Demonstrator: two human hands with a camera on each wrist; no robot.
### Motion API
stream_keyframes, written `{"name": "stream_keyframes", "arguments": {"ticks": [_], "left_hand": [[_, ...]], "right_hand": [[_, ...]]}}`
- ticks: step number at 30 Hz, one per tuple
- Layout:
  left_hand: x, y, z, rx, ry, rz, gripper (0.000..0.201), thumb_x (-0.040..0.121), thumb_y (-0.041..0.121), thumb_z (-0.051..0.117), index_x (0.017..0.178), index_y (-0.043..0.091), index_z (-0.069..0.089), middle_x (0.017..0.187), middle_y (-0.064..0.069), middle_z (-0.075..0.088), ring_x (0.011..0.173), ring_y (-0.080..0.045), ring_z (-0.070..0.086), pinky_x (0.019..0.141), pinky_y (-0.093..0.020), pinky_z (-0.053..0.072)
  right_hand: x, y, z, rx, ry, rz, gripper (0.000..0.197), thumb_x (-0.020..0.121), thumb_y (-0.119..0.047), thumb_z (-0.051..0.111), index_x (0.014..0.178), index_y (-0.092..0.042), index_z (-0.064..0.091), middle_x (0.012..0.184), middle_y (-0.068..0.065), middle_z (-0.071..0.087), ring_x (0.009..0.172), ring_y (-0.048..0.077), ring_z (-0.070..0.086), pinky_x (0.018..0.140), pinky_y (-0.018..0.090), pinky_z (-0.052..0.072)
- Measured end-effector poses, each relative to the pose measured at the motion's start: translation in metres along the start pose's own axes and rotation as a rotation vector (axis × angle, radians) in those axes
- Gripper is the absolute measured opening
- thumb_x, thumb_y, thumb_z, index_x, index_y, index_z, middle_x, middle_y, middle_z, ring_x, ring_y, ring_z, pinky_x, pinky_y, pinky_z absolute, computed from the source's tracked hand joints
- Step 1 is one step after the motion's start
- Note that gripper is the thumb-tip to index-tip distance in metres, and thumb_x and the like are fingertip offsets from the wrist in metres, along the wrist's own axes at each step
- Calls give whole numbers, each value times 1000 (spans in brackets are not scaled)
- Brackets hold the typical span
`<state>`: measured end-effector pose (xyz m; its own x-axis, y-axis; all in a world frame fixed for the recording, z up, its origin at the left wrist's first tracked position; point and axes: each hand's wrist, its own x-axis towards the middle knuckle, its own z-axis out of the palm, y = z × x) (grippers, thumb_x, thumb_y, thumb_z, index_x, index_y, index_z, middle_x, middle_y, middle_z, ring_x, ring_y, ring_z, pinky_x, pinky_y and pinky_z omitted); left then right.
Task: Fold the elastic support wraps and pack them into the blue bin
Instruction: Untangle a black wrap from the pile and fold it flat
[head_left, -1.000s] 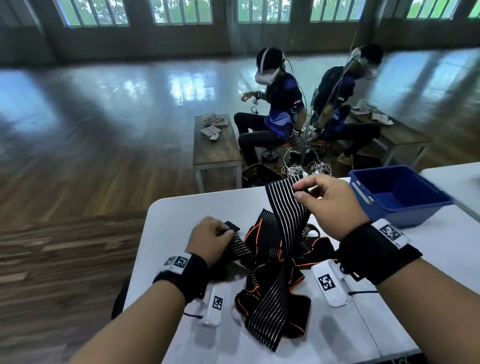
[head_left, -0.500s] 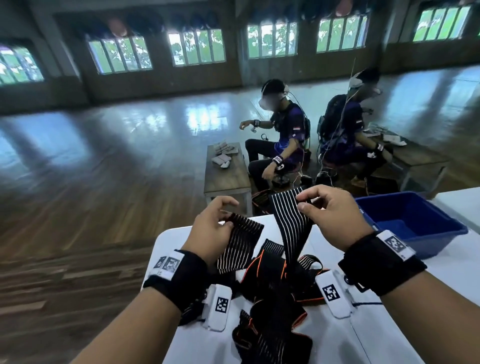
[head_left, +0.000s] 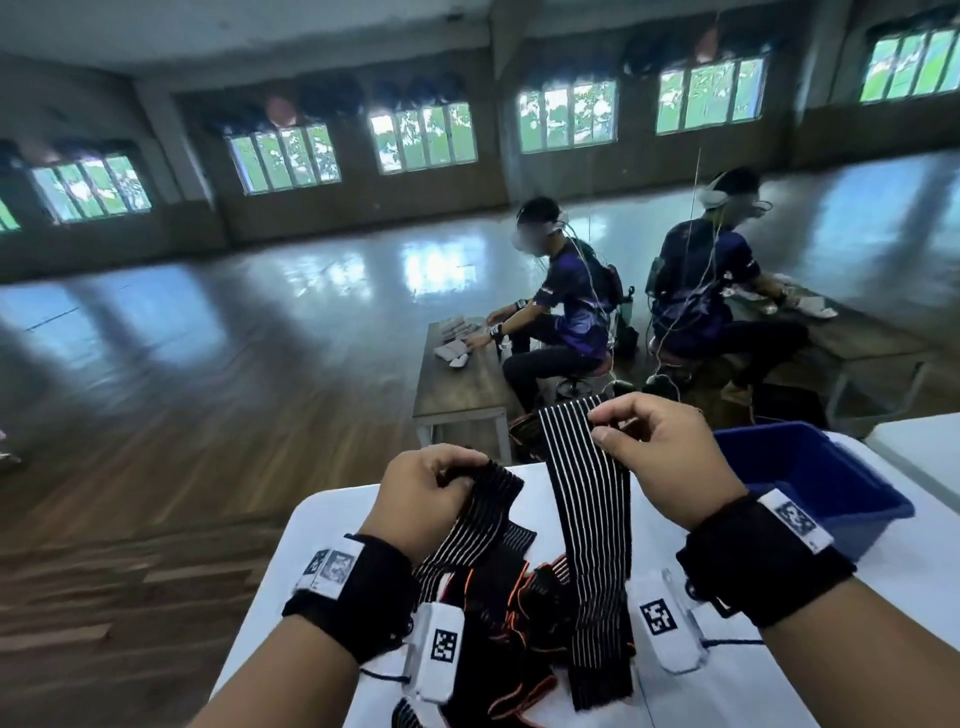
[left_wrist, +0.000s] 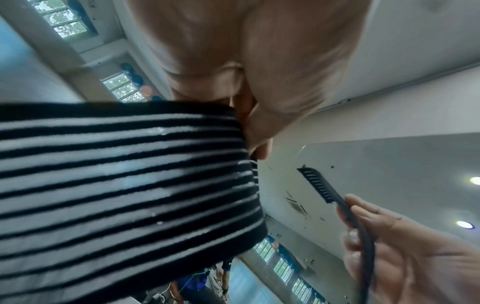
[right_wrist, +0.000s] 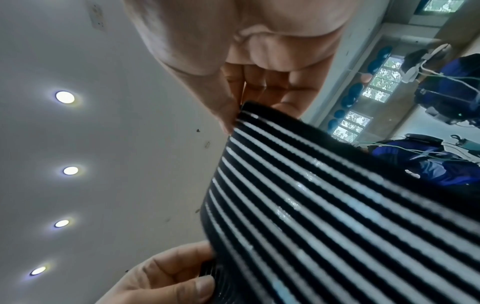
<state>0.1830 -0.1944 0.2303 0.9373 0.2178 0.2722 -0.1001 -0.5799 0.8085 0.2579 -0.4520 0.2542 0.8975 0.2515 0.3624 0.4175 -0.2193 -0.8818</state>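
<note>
1. Grip state: the right hand (head_left: 670, 457) pinches the top end of one striped strap (head_left: 589, 514) between thumb and fingertips and holds it raised. The left hand (head_left: 426, 493) has its fingers curled round the end of the other striped strap (head_left: 483, 514), held lower.
2. Location of work items: both straps run down into a tangled pile of wraps (head_left: 524, 597) with orange trim on the white table (head_left: 883, 597). Whether the two straps belong to one wrap cannot be told. The blue bin (head_left: 810, 483) stands on the table to the right, beyond the right wrist, with nothing visible inside.
3. Risk, tangle: the pile is bunched. Further lifting may drag neighbouring wraps up or toward the table edge.
4. Risk, slip: the right-hand pinch covers only the strap's corner. Elastic tension could pull it free.
5. Risk, bad fold: a twisted strap would likely fold unevenly.
6. Edges: the pile lies near the table's left and near edges; a dropped wrap could fall to the floor.
7. Open room: bare tabletop lies between pile and bin.
</note>
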Motion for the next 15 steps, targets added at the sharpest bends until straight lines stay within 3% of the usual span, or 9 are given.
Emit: {"name": "stream_keyframes", "arguments": {"ticks": [2,5,7,11,15], "left_hand": [[-5,12,15,8,-12,20,44,85,-6,64,108,30,77,107,14,75,96,-3,71,90,-28,57],[-11,27,40,-79,14,28,46,87,-8,62,112,28,75,115,12,73,84,-4,72,75,-24,59],[-16,36,57,-133,78,42,40,88,-7,65,109,26,76,108,11,75,81,-3,72,72,-18,55],[-23,45,83,-237,186,-18,19,86,3,75,90,21,80,86,6,79,85,-9,74,79,-22,57],[-23,39,96,-270,138,-56,29,85,-1,74,92,26,80,70,11,73,65,-5,67,66,-20,52]], "right_hand": [[-3,9,-11,29,-29,28,17,91,-12,71,90,-28,74,85,2,72,80,18,67,80,42,60],[-8,21,-25,67,-65,59,18,90,-10,71,89,-28,75,86,6,73,85,27,68,80,43,60],[-10,27,-32,92,-86,70,19,90,-8,71,88,-27,75,85,9,72,82,28,67,78,43,59],[-13,37,-43,129,-98,90,22,90,-9,70,88,-30,76,85,11,72,81,35,66,76,47,60],[-16,47,-43,157,-79,149,23,90,-9,71,89,-31,76,83,12,74,76,31,69,75,50,61]]}}
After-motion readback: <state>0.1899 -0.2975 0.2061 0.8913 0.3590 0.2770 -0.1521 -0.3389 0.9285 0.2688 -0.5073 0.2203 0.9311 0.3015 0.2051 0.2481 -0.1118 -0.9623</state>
